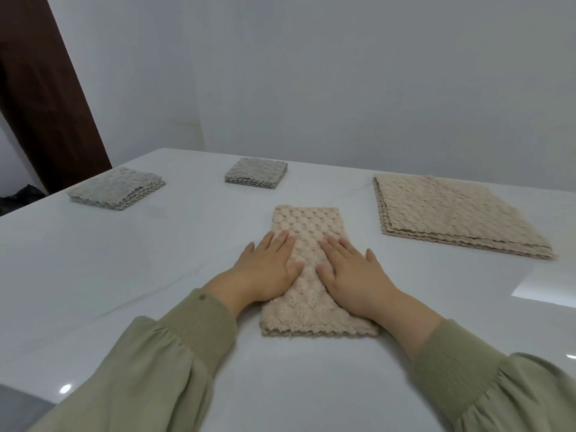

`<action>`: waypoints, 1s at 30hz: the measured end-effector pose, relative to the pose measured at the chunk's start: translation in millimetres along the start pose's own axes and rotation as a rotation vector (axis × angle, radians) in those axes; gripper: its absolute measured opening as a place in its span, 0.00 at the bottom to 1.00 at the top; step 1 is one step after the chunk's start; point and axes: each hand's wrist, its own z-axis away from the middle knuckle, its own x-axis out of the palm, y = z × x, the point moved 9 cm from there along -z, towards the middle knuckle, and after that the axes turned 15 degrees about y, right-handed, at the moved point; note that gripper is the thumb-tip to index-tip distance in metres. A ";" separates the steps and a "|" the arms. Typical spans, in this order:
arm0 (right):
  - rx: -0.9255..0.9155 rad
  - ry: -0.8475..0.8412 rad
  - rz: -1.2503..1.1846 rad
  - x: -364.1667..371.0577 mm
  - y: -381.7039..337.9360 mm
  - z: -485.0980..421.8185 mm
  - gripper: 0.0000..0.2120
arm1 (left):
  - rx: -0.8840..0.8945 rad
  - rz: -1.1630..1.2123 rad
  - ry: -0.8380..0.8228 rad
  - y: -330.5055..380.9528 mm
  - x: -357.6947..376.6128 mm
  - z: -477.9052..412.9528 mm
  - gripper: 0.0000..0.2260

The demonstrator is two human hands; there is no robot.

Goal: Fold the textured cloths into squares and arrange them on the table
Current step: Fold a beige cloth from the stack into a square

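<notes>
A beige textured cloth (pixel 307 226), folded into a long narrow strip, lies lengthwise in front of me on the white table (pixel 124 275). My left hand (pixel 268 269) presses flat on its left side and my right hand (pixel 352 272) presses flat on its right side, fingers straight and pointing away. A stack of unfolded beige cloths (pixel 452 213) lies at the right. Two stacks of grey folded cloths sit farther back: one at the far left (pixel 118 188), one near the middle (pixel 257 173).
A white wall rises behind the table's far edge. A dark brown door frame (pixel 46 104) stands at the far left, beyond the table's left edge. Green sleeves cover both my forearms.
</notes>
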 end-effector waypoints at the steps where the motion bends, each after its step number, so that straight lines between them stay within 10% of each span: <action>1: 0.015 0.008 -0.011 -0.3 1.8 0.0 0.28 | 0.004 0.020 0.021 -1.2 -0.9 0.2 0.28; 12: 0.050 0.321 -0.299 -28.7 19.0 -47.5 0.20 | -0.169 0.353 0.539 -31.1 -38.8 -38.3 0.18; 30: 0.264 0.423 -0.056 -14.0 73.2 -126.5 0.16 | -0.449 0.164 0.487 -84.4 -29.5 -111.2 0.13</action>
